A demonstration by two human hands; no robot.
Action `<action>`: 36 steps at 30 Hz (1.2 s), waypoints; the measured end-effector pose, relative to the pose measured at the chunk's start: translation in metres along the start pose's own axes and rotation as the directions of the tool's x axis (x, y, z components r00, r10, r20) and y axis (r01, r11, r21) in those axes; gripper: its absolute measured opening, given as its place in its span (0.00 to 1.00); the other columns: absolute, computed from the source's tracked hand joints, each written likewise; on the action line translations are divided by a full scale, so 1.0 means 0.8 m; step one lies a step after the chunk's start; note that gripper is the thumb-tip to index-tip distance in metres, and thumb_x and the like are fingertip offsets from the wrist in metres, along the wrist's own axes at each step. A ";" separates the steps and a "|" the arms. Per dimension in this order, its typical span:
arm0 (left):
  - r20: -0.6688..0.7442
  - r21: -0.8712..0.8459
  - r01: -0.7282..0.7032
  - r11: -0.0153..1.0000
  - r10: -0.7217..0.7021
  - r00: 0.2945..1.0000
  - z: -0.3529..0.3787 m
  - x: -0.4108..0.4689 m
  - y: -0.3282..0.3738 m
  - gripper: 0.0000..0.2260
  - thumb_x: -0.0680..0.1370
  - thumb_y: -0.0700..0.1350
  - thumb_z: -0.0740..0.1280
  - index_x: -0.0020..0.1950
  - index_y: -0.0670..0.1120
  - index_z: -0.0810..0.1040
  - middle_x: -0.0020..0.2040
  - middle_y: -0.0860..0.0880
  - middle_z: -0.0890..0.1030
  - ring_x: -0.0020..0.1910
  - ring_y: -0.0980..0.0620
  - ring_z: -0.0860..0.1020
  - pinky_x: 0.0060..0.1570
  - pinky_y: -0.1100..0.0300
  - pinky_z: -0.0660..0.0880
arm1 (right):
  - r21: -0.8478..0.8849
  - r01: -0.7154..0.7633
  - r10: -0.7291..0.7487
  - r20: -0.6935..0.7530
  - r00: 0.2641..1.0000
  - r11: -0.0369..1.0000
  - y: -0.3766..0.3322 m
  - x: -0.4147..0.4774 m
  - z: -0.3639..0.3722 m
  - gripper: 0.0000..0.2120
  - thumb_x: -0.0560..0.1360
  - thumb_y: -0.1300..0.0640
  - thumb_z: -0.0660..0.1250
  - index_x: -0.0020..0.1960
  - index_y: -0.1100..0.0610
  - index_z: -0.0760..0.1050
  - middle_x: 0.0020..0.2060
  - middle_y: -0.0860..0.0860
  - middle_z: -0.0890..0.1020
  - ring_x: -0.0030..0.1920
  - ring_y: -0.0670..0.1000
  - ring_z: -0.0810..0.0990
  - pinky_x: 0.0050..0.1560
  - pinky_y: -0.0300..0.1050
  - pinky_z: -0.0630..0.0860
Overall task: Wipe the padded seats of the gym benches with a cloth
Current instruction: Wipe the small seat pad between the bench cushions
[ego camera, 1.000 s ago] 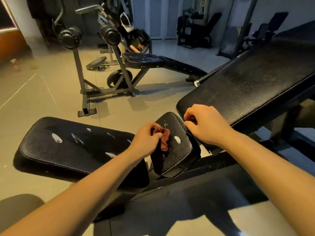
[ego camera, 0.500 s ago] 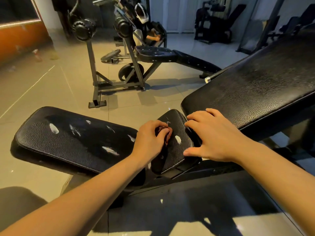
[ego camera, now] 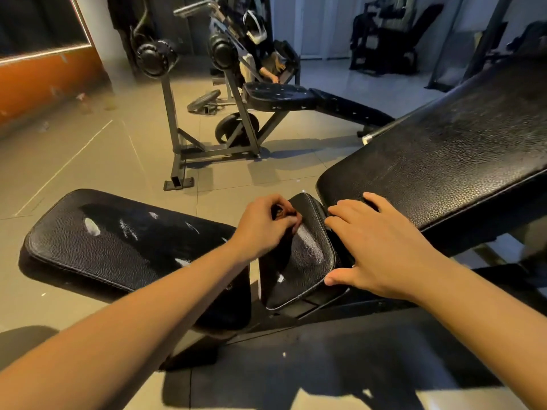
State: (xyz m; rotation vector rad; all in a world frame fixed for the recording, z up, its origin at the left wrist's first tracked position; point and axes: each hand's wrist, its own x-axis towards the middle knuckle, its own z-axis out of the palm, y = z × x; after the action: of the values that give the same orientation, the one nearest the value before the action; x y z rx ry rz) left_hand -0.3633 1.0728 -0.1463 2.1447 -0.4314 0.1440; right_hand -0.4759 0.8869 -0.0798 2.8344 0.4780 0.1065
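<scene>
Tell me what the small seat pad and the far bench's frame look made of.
Small seat pad: likely black vinyl or faux leather; pebbled grain, piped edge, slight sheen. Far bench's frame: apparently grey painted metal tubing, square section, matte.

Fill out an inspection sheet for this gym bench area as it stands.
Surface: tiled floor, shadowed near the camera.
Job's things: small seat pad scuffed white; cloth mostly hidden in the fist; long flat pad scuffed; inclined back pad.
Clutter: weight plate lying on the floor.
Hands: left hand grips the cloth against the seat pad; right hand rests flat at that pad's right edge.
Cables: nothing seen.
Surroundings: far bench with rack; a person behind it.
</scene>
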 end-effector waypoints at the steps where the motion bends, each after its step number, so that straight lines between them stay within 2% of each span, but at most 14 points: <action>1: -0.028 -0.014 0.040 0.999 -0.040 0.999 0.001 0.012 -0.008 0.05 0.75 0.43 0.76 0.48 0.49 0.81 0.45 0.54 0.82 0.48 0.59 0.80 0.52 0.62 0.75 | -0.015 -0.003 0.003 -0.012 1.000 1.000 0.001 0.000 0.003 0.45 0.67 0.23 0.60 0.74 0.53 0.70 0.74 0.50 0.70 0.77 0.52 0.63 0.80 0.57 0.53; 3: -0.070 -0.051 0.089 0.995 -0.093 0.993 0.005 0.017 -0.011 0.06 0.76 0.44 0.76 0.49 0.50 0.81 0.46 0.55 0.82 0.51 0.55 0.80 0.52 0.63 0.75 | -0.030 -0.010 0.009 -0.036 0.999 0.999 0.003 0.001 0.009 0.45 0.65 0.22 0.59 0.69 0.53 0.76 0.69 0.50 0.76 0.74 0.53 0.70 0.77 0.59 0.60; 5: -0.048 -0.087 0.074 0.994 -0.078 0.996 0.008 -0.005 0.002 0.07 0.76 0.42 0.75 0.52 0.49 0.82 0.47 0.56 0.82 0.51 0.58 0.80 0.53 0.66 0.75 | -0.025 -0.012 0.011 -0.035 0.999 1.000 0.004 0.001 0.012 0.45 0.63 0.22 0.58 0.66 0.54 0.78 0.67 0.51 0.78 0.72 0.53 0.73 0.76 0.59 0.63; 9: 0.150 -0.122 -0.085 0.989 0.104 0.983 -0.008 -0.074 0.027 0.12 0.74 0.35 0.74 0.53 0.48 0.85 0.47 0.57 0.85 0.51 0.63 0.81 0.55 0.69 0.75 | -0.027 -0.011 0.009 -0.054 0.999 1.000 0.004 0.002 0.014 0.44 0.63 0.22 0.60 0.65 0.54 0.79 0.65 0.51 0.79 0.70 0.53 0.74 0.74 0.59 0.65; 13: 0.224 -0.004 -0.222 0.975 0.218 0.950 -0.013 -0.064 0.028 0.08 0.75 0.40 0.75 0.52 0.50 0.85 0.47 0.57 0.84 0.50 0.61 0.80 0.53 0.67 0.75 | -0.013 -0.023 0.022 -0.058 0.998 1.000 0.003 0.003 0.014 0.45 0.63 0.22 0.58 0.65 0.54 0.79 0.65 0.51 0.80 0.69 0.53 0.75 0.73 0.59 0.67; 15: 0.188 0.017 -0.180 0.984 0.173 0.967 -0.008 -0.021 0.019 0.06 0.75 0.41 0.76 0.49 0.52 0.83 0.46 0.57 0.82 0.48 0.61 0.79 0.54 0.63 0.76 | -0.008 -0.028 0.027 -0.061 0.998 1.000 0.002 0.004 0.015 0.45 0.63 0.22 0.57 0.64 0.53 0.80 0.64 0.51 0.80 0.69 0.54 0.75 0.73 0.60 0.67; 18: 0.112 0.034 -0.008 0.999 0.004 0.994 -0.007 0.042 0.000 0.06 0.76 0.42 0.76 0.48 0.50 0.82 0.45 0.55 0.81 0.51 0.55 0.80 0.53 0.61 0.73 | -0.003 -0.038 0.038 -0.053 0.998 0.999 0.001 0.003 0.014 0.45 0.62 0.21 0.57 0.64 0.52 0.79 0.64 0.50 0.80 0.69 0.53 0.75 0.74 0.59 0.66; 21: 0.064 0.011 0.058 0.998 -0.059 0.996 -0.005 0.046 -0.003 0.05 0.76 0.41 0.76 0.48 0.49 0.82 0.46 0.52 0.82 0.53 0.51 0.80 0.54 0.58 0.74 | 0.000 -0.039 0.039 -0.060 0.997 0.999 -0.001 0.002 0.012 0.45 0.62 0.21 0.58 0.64 0.52 0.79 0.64 0.50 0.80 0.68 0.53 0.76 0.73 0.59 0.67; 23: 0.110 -0.013 -0.012 1.000 0.013 0.994 -0.007 0.013 0.011 0.07 0.75 0.39 0.76 0.48 0.50 0.83 0.46 0.54 0.82 0.50 0.55 0.80 0.56 0.58 0.76 | 0.004 -0.038 0.038 -0.063 0.997 0.999 0.000 0.003 0.013 0.46 0.61 0.21 0.60 0.64 0.53 0.79 0.64 0.50 0.80 0.68 0.53 0.76 0.73 0.59 0.67; 25: 0.220 -0.026 -0.119 0.993 0.122 0.968 -0.012 -0.029 0.023 0.08 0.74 0.39 0.76 0.50 0.50 0.84 0.46 0.56 0.83 0.49 0.60 0.80 0.55 0.63 0.75 | 0.004 -0.039 0.039 -0.073 0.997 0.999 0.000 0.005 0.014 0.47 0.61 0.21 0.59 0.65 0.54 0.78 0.64 0.50 0.80 0.68 0.53 0.76 0.73 0.59 0.67; 28: 0.305 -0.004 -0.251 0.968 0.240 0.921 -0.016 -0.060 0.025 0.08 0.74 0.42 0.76 0.51 0.52 0.84 0.46 0.57 0.83 0.49 0.61 0.80 0.52 0.67 0.75 | 0.003 -0.041 0.041 -0.085 0.996 0.999 0.000 0.005 0.015 0.48 0.61 0.21 0.60 0.67 0.54 0.76 0.64 0.49 0.79 0.67 0.52 0.76 0.73 0.58 0.67; 32: 0.198 0.107 -0.192 0.976 0.168 0.966 -0.011 0.000 0.003 0.07 0.76 0.42 0.75 0.54 0.47 0.84 0.51 0.51 0.83 0.53 0.55 0.78 0.58 0.57 0.74 | -0.005 -0.036 0.035 -0.135 0.990 0.999 -0.001 0.006 0.020 0.48 0.60 0.21 0.61 0.66 0.56 0.76 0.62 0.51 0.80 0.66 0.53 0.77 0.72 0.58 0.67; 34: 0.126 0.156 -0.096 0.983 0.076 0.989 -0.009 0.035 -0.013 0.06 0.78 0.43 0.73 0.54 0.48 0.84 0.52 0.50 0.84 0.55 0.51 0.79 0.59 0.54 0.74 | -0.010 -0.036 0.034 -0.151 0.988 0.999 -0.001 0.006 0.019 0.49 0.59 0.21 0.61 0.66 0.56 0.76 0.61 0.51 0.80 0.65 0.53 0.77 0.72 0.59 0.68; 36: 0.044 0.106 0.009 0.994 -0.014 0.999 -0.005 0.054 -0.026 0.03 0.78 0.44 0.73 0.51 0.50 0.84 0.49 0.51 0.84 0.55 0.50 0.80 0.57 0.54 0.75 | -0.007 -0.031 0.029 -0.165 0.986 0.999 -0.002 0.006 0.018 0.48 0.59 0.21 0.62 0.65 0.56 0.76 0.61 0.51 0.80 0.65 0.53 0.78 0.71 0.59 0.69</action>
State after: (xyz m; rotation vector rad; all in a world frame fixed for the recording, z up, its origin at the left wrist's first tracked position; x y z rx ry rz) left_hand -0.3156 1.0760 -0.1486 2.2578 -0.4463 0.1150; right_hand -0.4702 0.8860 -0.0942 2.8365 0.4675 0.3507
